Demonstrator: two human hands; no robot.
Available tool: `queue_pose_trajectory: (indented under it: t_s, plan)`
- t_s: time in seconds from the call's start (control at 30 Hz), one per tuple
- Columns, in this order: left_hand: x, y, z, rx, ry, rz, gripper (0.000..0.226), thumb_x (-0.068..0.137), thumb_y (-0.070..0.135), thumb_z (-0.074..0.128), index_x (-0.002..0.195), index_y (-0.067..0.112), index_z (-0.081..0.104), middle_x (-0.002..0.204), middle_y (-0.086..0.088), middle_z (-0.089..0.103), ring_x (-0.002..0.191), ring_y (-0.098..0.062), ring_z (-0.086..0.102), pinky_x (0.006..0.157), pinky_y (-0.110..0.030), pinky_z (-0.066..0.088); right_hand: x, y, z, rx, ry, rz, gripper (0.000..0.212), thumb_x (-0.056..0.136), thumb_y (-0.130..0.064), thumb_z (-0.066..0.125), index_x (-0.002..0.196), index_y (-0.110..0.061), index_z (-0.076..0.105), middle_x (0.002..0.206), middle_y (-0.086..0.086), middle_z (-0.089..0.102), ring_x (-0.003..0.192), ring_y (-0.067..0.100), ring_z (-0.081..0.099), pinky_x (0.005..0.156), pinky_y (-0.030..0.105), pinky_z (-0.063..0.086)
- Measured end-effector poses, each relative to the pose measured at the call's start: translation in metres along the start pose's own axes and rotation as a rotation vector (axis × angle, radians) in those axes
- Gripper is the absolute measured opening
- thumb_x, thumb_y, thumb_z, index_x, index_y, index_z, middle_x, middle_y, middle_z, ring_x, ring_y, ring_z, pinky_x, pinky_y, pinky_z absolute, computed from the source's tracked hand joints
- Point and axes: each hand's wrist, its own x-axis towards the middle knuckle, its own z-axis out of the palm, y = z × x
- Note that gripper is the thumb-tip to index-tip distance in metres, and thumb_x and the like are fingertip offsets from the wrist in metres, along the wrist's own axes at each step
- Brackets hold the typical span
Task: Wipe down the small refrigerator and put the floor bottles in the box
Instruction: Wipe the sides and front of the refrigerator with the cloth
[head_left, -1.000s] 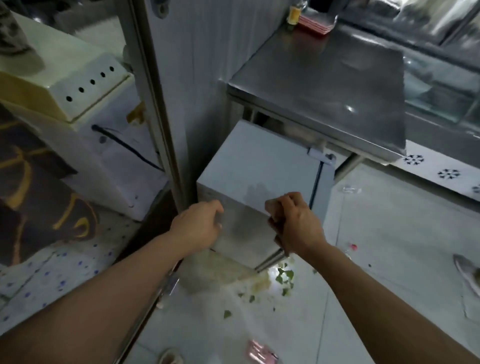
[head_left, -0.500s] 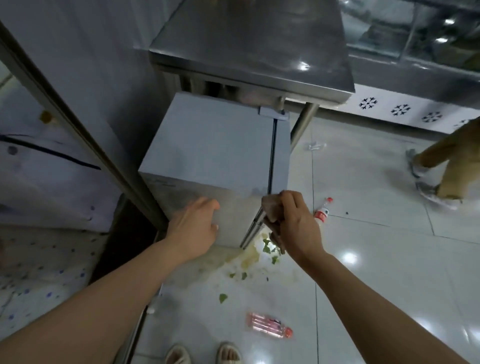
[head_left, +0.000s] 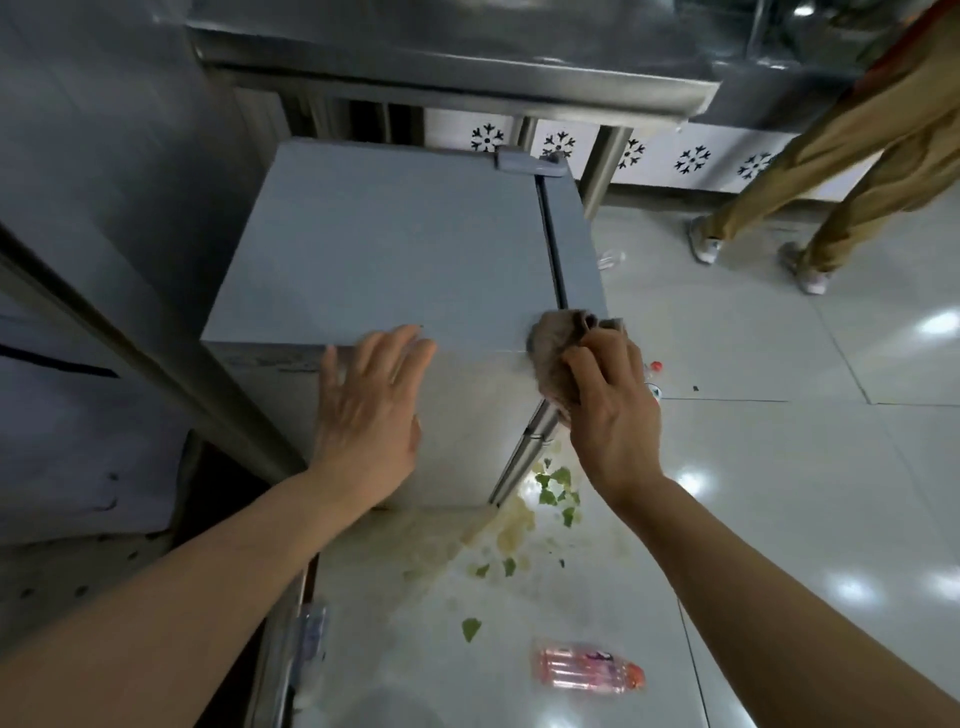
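Two hands are working at the small refrigerator (head_left: 395, 249), which is sitting on the floor, its back tucked under the edge of a steel counter (head_left: 457, 57). The left hand (head_left: 369, 410) is lying flat with fingers spread against the upper front face of the fridge, fingertips reaching its top edge. The right hand (head_left: 608, 410) is bunching a brownish cloth (head_left: 556, 348) in curled fingers and pressing it at the fridge's front right corner, by the door seam. Much of that cloth is hiding behind the knuckles, and the fridge's lower front is disappearing behind both forearms.

A pink bottle (head_left: 589, 673) is lying on its side on the glossy floor tiles (head_left: 779, 519), near the bottom edge and well apart from the fridge. Just past the right hand a second bottle (head_left: 655, 382) is peeking out, only a red cap and a bit of label showing. Something clear, maybe another bottle (head_left: 610, 259), is lying beside the fridge's right side, too blurred to tell.

Green leaf scraps (head_left: 558, 491) and a yellowish smear are spreading over the tiles at the fridge's front corner. A second person's legs (head_left: 810, 171) in tan trousers are standing at the upper right, cut off by the frame edge.
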Motion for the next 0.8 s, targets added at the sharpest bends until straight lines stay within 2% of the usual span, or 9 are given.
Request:
queue_pose_trajectory:
  t_s: [0.07,0.13,0.2,0.27,0.37,0.5,0.63,0.8]
  plan:
    - [-0.003,-0.008,0.015,-0.008,0.111,0.038,0.078,0.070,0.015,0.073,0.139,0.018,0.037,0.146,-0.001,0.038,0.131,-0.023,0.030,0.108,-0.059,0.024,-0.006,0.003,0.016,-0.043,0.073,-0.027,0.034,0.070,-0.003,0.079,0.102,-0.002,0.066,0.109,0.017,0.062,0.108,0.032,0.052,0.071,0.038,0.054]
    - [-0.003,-0.011,0.029,-0.054,0.252,0.054,0.073,0.070,0.015,0.074,0.136,0.017,0.043,0.141,-0.002,0.045,0.127,-0.023,0.032,0.106,-0.059,0.025,-0.009,0.008,0.030,-0.124,0.161,-0.083,0.040,0.071,-0.013,0.081,0.107,-0.004,0.067,0.111,0.016,0.064,0.111,0.035,0.056,0.092,0.045,0.047]
    - [0.000,-0.008,0.043,-0.118,0.381,0.035,0.065,0.072,0.014,0.071,0.132,0.017,0.047,0.136,-0.003,0.049,0.123,-0.023,0.034,0.107,-0.057,0.023,-0.011,0.014,0.044,-0.222,0.275,-0.114,0.037,0.072,-0.016,0.081,0.105,-0.008,0.067,0.110,0.013,0.066,0.111,0.032,0.056,0.099,0.046,0.038]
    - [0.005,-0.005,0.056,-0.162,0.496,0.016,0.057,0.073,0.015,0.068,0.127,0.016,0.051,0.133,-0.004,0.051,0.120,-0.025,0.036,0.105,-0.057,0.025,-0.012,0.019,0.057,-0.262,0.393,-0.137,0.036,0.074,-0.015,0.079,0.105,-0.010,0.063,0.109,0.013,0.066,0.114,0.029,0.052,0.100,0.046,0.034]
    - [0.013,-0.005,0.072,-0.165,0.638,0.025,0.049,0.075,0.016,0.065,0.123,0.015,0.053,0.128,-0.006,0.054,0.116,-0.026,0.036,0.100,-0.056,0.030,-0.015,0.027,0.072,-0.237,0.525,-0.217,0.034,0.080,-0.013,0.074,0.109,-0.009,0.057,0.110,0.017,0.066,0.116,0.030,0.049,0.100,0.049,0.036]
    - [0.022,-0.010,0.083,-0.126,0.797,0.073,0.045,0.077,0.017,0.064,0.120,0.016,0.052,0.123,-0.007,0.055,0.110,-0.026,0.034,0.091,-0.043,0.024,-0.013,0.035,0.085,-0.153,0.595,-0.297,0.026,0.083,-0.005,0.071,0.107,0.003,0.066,0.110,0.024,0.065,0.114,0.041,0.055,0.097,0.058,0.042]
    - [0.029,-0.007,0.091,-0.108,0.942,0.065,0.036,0.077,0.019,0.061,0.112,0.015,0.055,0.112,-0.010,0.057,0.103,-0.026,0.032,0.080,-0.039,0.022,-0.013,0.037,0.095,-0.178,0.715,-0.341,0.016,0.086,0.001,0.064,0.101,0.008,0.067,0.105,0.025,0.065,0.110,0.043,0.057,0.094,0.057,0.045]
    - [0.036,-0.010,0.097,-0.103,1.026,0.085,0.030,0.081,0.021,0.053,0.111,0.017,0.057,0.110,-0.010,0.056,0.102,-0.024,0.032,0.080,-0.038,0.021,-0.022,0.041,0.123,-0.304,0.858,-0.314,0.020,0.090,0.001,0.057,0.109,0.005,0.063,0.112,0.023,0.063,0.119,0.038,0.048,0.099,0.053,0.043]
